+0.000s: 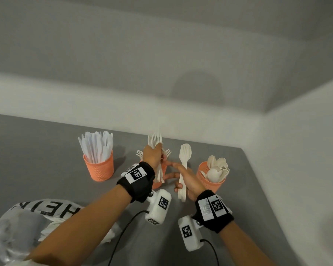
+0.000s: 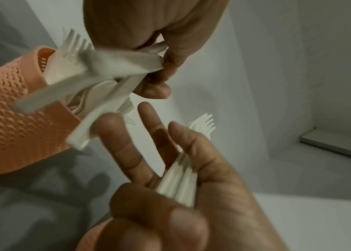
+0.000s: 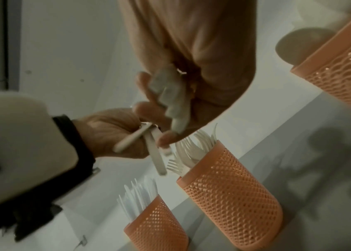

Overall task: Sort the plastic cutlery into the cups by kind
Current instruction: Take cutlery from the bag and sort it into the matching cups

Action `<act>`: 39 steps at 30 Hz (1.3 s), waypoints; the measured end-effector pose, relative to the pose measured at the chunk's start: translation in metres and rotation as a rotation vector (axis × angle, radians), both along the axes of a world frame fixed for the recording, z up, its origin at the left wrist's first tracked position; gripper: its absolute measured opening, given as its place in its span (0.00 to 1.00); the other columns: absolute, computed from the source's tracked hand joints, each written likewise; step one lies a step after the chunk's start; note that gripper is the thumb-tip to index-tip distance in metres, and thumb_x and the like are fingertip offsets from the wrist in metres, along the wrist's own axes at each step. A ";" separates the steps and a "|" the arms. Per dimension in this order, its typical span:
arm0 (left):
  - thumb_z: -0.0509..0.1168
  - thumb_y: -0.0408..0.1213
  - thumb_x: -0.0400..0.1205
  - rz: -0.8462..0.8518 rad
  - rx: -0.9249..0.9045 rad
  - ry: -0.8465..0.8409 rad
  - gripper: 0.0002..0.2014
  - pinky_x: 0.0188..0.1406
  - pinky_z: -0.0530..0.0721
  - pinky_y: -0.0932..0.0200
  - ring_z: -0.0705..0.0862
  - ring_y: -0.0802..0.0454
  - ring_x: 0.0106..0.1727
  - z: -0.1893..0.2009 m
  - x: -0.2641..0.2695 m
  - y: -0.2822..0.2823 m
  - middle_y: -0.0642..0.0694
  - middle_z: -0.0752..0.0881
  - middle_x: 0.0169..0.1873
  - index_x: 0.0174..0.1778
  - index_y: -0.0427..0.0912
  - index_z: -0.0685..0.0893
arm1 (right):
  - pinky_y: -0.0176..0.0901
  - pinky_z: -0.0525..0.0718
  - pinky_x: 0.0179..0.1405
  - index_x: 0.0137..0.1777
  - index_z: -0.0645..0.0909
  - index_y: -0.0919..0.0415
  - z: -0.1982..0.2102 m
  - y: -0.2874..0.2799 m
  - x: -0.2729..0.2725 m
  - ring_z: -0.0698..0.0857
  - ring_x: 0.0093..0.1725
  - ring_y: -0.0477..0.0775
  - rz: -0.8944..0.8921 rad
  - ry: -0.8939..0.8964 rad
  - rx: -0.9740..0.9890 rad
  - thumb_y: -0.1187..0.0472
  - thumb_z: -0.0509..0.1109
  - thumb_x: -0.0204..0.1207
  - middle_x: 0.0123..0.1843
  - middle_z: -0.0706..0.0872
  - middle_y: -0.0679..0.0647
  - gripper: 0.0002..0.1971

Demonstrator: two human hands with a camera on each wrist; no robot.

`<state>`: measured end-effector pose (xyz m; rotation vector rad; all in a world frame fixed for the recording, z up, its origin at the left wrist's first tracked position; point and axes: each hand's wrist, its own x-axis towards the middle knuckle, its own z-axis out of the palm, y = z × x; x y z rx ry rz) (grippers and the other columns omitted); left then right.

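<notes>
Three orange mesh cups stand on the grey table: knives point(image 1: 96, 148) in the left cup point(image 1: 99, 169), forks in the middle cup point(image 3: 230, 195), spoons point(image 1: 217, 169) in the right cup point(image 1: 210, 182). My left hand point(image 1: 156, 152) grips a few white forks point(image 1: 155, 140), tines up, handles hanging over the middle cup. My right hand point(image 1: 181, 179) holds a bundle of forks point(image 1: 185, 156) between thumb and palm just right of that cup. Its index and middle fingers point(image 2: 146, 135) stretch toward the left hand's fork handles point(image 2: 110, 95).
A crumpled clear plastic bag point(image 1: 23, 227) with black lettering and more white cutlery inside lies at the near left under my left forearm. A white wall runs along the back and right of the table point(image 1: 46, 150). Cables trail from both wrist cameras.
</notes>
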<state>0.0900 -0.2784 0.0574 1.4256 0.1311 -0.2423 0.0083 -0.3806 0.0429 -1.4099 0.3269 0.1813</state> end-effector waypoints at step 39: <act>0.67 0.38 0.79 -0.304 -0.104 -0.045 0.10 0.15 0.69 0.69 0.68 0.57 0.15 0.014 -0.030 0.000 0.43 0.74 0.22 0.40 0.32 0.82 | 0.31 0.66 0.12 0.47 0.71 0.57 0.008 0.019 -0.004 0.72 0.16 0.41 -0.362 -0.335 -0.097 0.56 0.51 0.86 0.33 0.79 0.58 0.10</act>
